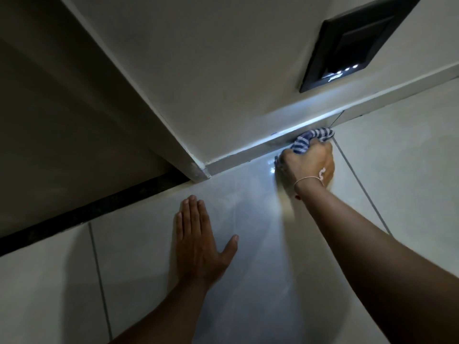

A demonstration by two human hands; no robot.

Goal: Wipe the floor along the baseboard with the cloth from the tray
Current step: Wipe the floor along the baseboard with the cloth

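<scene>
A blue-and-white striped cloth (311, 140) is bunched against the pale baseboard (238, 158) where it meets the glossy tiled floor (248, 194). My right hand (308, 165) is closed on the cloth and presses it onto the floor at the wall's foot; a thin string bracelet circles the wrist. My left hand (198, 242) lies flat on the tile, palm down, fingers together and thumb spread, well to the left of and nearer than the cloth. No tray is in view.
A black recessed wall light (347, 43) with small bright dots sits in the white wall above the cloth. The wall ends at a corner (198, 173) to the left. A dark threshold strip (87, 214) runs diagonally past it, with a darker area beyond.
</scene>
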